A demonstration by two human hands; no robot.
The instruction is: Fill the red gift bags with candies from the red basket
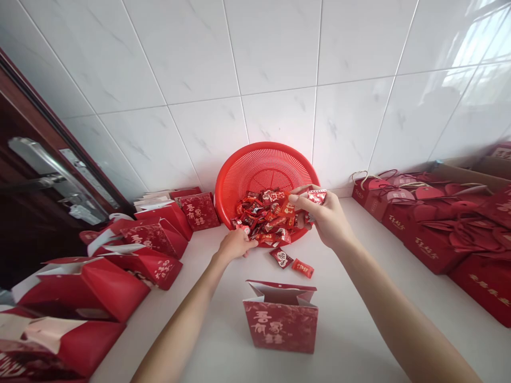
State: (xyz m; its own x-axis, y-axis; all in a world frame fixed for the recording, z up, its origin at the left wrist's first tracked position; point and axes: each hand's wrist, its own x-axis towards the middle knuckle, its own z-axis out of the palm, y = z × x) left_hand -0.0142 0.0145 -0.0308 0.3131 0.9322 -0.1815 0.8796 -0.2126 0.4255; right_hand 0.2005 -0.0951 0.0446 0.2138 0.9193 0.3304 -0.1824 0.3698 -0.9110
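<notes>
A red plastic basket (267,151) leans against the wall, tilted toward me, with many wrapped candies (273,213) inside. My right hand (325,213) is over its right side, fingers closed on several wrapped candies. At the basket's lower left rim, my left hand (235,244) is closed around a red and white candy that shows above the fingers. Two candies, one dark red (281,258) and one bright red (302,268), lie on the table in front of the basket. Nearer to me stands an open red paper bag (281,325), upright, its inside mostly hidden.
Open red bags (96,287) line the left side, with a smaller patterned one (197,211) beside the basket. Closed red gift bags with handles (431,244) and a cardboard box (463,173) stand at right. A door handle (43,181) is at far left.
</notes>
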